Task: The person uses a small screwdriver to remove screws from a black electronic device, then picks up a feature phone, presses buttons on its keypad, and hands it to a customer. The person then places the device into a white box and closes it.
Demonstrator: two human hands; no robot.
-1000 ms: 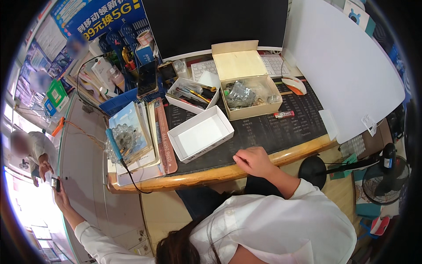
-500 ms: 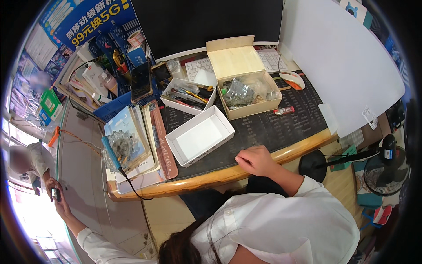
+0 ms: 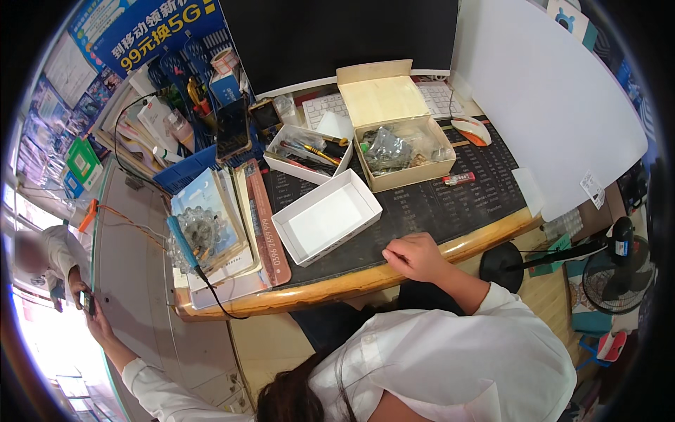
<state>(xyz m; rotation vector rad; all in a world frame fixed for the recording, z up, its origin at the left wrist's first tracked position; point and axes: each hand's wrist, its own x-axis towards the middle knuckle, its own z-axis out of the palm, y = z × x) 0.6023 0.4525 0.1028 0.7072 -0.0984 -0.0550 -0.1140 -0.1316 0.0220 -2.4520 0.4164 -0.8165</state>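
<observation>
At the far left, my left arm reaches out over the side counter. My left hand [image 3: 98, 325] has its fingers closed at a small dark phone-like device [image 3: 86, 302]. Another person's hand [image 3: 76, 284] touches the same device from the far side. My right hand [image 3: 416, 257] rests loosely curled at the front edge of the desk, holding nothing. Nearest to it stands an empty white box [image 3: 328, 218]. Behind lie a white box of screwdrivers and tools [image 3: 309, 153] and a cream lidded box [image 3: 408, 156] with small bagged parts.
A blue-handled soldering iron [image 3: 184, 243] lies across a glass dish [image 3: 204, 232] on papers at the left. Monitor [image 3: 337, 42], keyboard [image 3: 325, 107], mouse [image 3: 471, 131] and a red lighter-like item [image 3: 459, 178] are further back. A fan [image 3: 615, 274] stands right.
The device at the far left has shifted slightly up, with my left hand and the other person's hand still at it. My view has turned a little; my right hand stays resting.
</observation>
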